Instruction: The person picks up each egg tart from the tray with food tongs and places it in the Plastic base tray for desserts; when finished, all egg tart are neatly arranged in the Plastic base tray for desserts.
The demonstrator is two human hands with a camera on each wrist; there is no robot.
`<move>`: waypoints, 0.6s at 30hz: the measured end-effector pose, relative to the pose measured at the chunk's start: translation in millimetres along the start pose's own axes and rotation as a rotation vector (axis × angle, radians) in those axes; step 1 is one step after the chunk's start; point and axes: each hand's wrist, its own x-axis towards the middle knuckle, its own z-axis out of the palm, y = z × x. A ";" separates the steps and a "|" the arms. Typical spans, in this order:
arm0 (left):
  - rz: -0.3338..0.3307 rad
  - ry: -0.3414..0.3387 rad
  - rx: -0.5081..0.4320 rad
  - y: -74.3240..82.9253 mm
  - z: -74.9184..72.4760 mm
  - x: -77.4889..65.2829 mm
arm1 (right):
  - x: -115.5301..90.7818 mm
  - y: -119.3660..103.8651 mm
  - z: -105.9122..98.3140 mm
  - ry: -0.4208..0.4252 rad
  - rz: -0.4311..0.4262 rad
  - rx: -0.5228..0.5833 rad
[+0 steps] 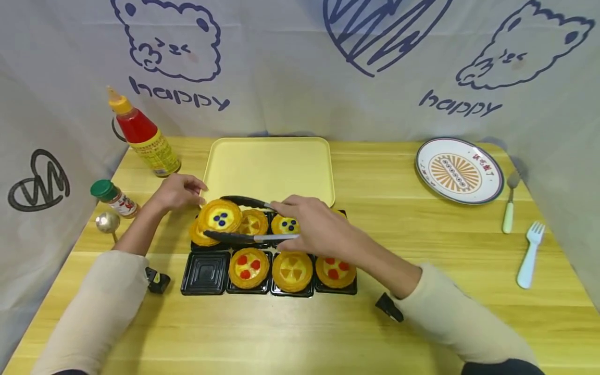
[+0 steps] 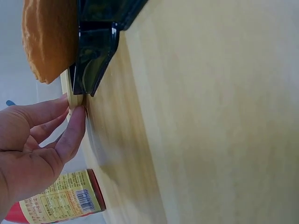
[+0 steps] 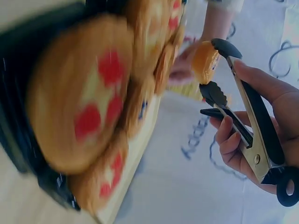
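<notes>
My right hand (image 1: 314,221) grips black-and-metal tongs (image 1: 276,237). Between the tong tips is a round tart with blue berries (image 1: 219,216), raised over the left end of the back row. In the right wrist view this tart (image 3: 204,62) sits between the two black heads, clear of the other tarts. My left hand (image 1: 179,191) pinches the left edge of a pale yellow tray (image 1: 269,166); in the left wrist view thumb and fingertips close on that edge (image 2: 74,99). Black plastic compartments (image 1: 204,273) hold several more tarts, and the front-left compartment is bare.
A red sauce bottle (image 1: 147,140), a green-capped shaker (image 1: 114,198) and a metal spoon (image 1: 108,223) stand or lie at the left. On the right are a patterned plate (image 1: 457,172), a green-handled utensil (image 1: 510,208) and a pale fork (image 1: 529,258). Cloth walls (image 1: 281,67) surround the table.
</notes>
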 end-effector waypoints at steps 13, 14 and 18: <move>0.047 0.000 0.044 1.8 0.7 -1.8 | -8.6 -30.3 53.5 -0.078 -0.105 -0.064; 0.045 -0.002 0.044 1.4 0.8 -1.6 | -8.0 -31.2 56.2 -0.083 -0.102 -0.066; 0.043 -0.006 0.039 0.0 0.7 -1.5 | -5.7 -33.9 64.3 -0.084 -0.104 -0.063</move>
